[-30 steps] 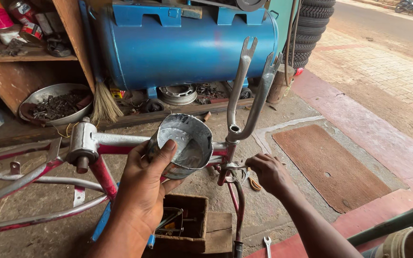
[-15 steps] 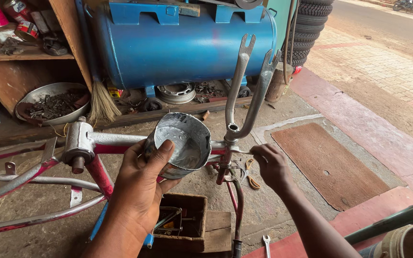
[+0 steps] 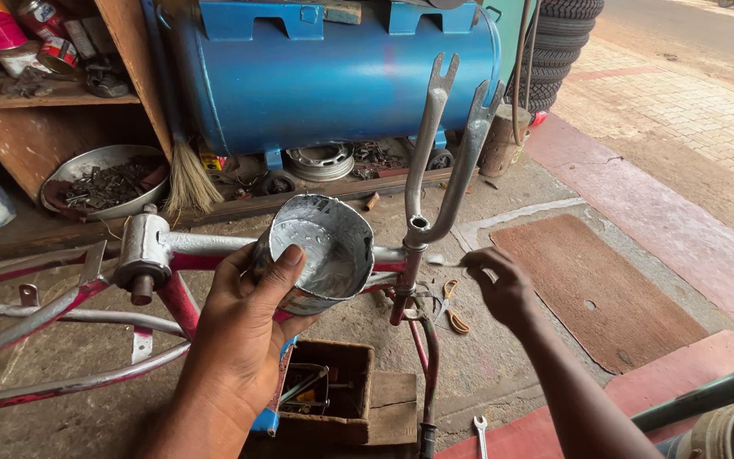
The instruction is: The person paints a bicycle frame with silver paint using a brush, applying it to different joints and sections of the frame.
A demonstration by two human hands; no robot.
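Both forearms bare, no sleeves; hands [image 3: 244, 327] ungloved, without rings.

Daylight, soft & even, coming in from the open street side at upper right; brick paving [image 3: 681, 110] there is brightest, slightly washed out. Shelf [image 3: 53, 93] area at upper left sits darker, in shade. Shadows on the floor [image 3: 70, 374] are faint, no hard edges. Mild sheen on the blue tank [image 3: 333, 76] and inside the silver-painted tin [image 3: 320, 251]. Right hand [image 3: 503, 285] is motion-blurred; left hand [image 3: 244, 327] sharp. Slight wide-angle bending twd the frame edges.
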